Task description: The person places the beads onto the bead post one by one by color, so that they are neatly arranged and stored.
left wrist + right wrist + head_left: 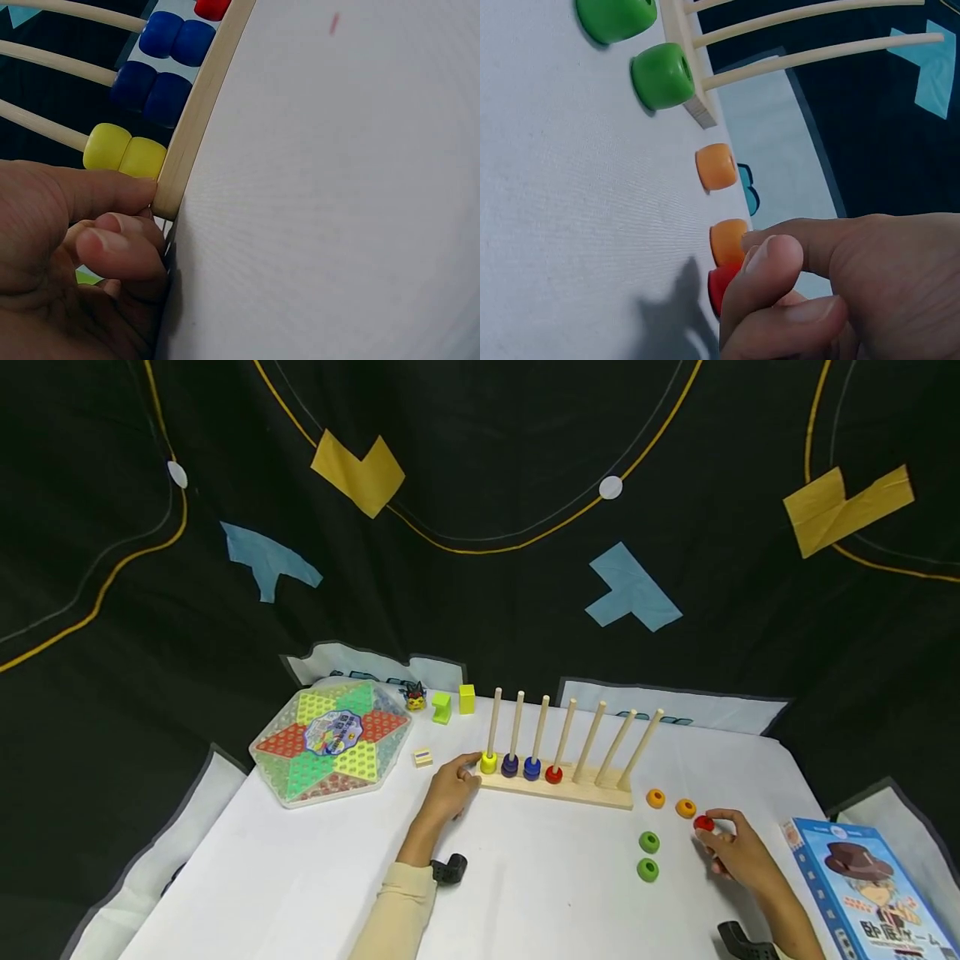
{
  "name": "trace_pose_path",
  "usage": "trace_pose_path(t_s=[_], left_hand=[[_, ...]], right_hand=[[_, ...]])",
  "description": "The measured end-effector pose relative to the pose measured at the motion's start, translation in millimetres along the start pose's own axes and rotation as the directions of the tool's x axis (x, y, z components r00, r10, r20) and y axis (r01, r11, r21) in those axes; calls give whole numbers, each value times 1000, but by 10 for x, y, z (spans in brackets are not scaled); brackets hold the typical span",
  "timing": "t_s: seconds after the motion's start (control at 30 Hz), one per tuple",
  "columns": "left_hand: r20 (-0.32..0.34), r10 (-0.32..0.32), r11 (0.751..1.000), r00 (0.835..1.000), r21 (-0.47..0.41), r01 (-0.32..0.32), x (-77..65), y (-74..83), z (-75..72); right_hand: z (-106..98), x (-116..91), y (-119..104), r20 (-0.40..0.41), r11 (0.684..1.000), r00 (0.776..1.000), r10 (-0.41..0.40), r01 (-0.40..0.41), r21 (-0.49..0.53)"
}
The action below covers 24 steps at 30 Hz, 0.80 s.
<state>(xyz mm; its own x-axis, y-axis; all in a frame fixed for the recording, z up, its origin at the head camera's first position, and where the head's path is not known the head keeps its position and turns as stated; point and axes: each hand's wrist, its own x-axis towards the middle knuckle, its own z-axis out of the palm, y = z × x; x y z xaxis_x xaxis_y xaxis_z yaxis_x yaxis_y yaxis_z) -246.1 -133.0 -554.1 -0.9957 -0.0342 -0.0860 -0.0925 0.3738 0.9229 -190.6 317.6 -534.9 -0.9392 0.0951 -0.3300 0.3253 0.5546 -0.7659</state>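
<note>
A wooden peg rack [555, 789] carries yellow beads [489, 763], purple-blue beads [510, 766], blue beads [532, 768] and one red bead [553, 775] at the foot of its four left pegs; the three right pegs are bare. My left hand [450, 789] grips the left end of the rack's base, close beside the yellow beads. To the right of the rack, my right hand [738, 852] pinches a loose red bead [717, 289] at the white table's surface, thumb and forefinger about it. An orange bead [728, 241] lies right beside that red one, with another orange bead [656, 798] farther left.
Two green beads [648, 842] lie left of my right hand. A boxed game [873, 893] stands at the right edge. At the left are a Chinese checkers board [330, 739], a small striped block [423, 757], a figurine [414, 696] and yellow-green blocks [467, 699].
</note>
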Motion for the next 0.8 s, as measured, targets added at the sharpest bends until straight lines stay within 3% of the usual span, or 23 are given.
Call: trace_pose_path(t_s=[0.17, 0.33, 0.47, 0.63, 0.7, 0.8], left_hand=[[-7, 9, 1000, 1000, -10, -9, -14, -2, -1], [-5, 6, 1000, 1000, -13, -6, -13, -12, 7], [4, 0, 1000, 1000, -10, 0, -19, -5, 9], [-9, 16, 1000, 1000, 3, -16, -27, 8, -2], [-13, 18, 1000, 1000, 7, -18, -26, 6, -1], [-12, 9, 1000, 1000, 7, -9, -16, -1, 8]], right_hand=[[14, 44, 7, 17, 1000, 1000, -4, 4, -28], [42, 60, 34, 19, 998, 999, 45, -44, -50], [-20, 7, -90, 10, 998, 999, 42, -42, -39], [-181, -153, -652, -18, 991, 992, -124, 123, -54], [-242, -230, -950, -30, 973, 975, -221, 218, -80], [-270, -314, -1398, -35, 928, 931, -364, 358, -104]])
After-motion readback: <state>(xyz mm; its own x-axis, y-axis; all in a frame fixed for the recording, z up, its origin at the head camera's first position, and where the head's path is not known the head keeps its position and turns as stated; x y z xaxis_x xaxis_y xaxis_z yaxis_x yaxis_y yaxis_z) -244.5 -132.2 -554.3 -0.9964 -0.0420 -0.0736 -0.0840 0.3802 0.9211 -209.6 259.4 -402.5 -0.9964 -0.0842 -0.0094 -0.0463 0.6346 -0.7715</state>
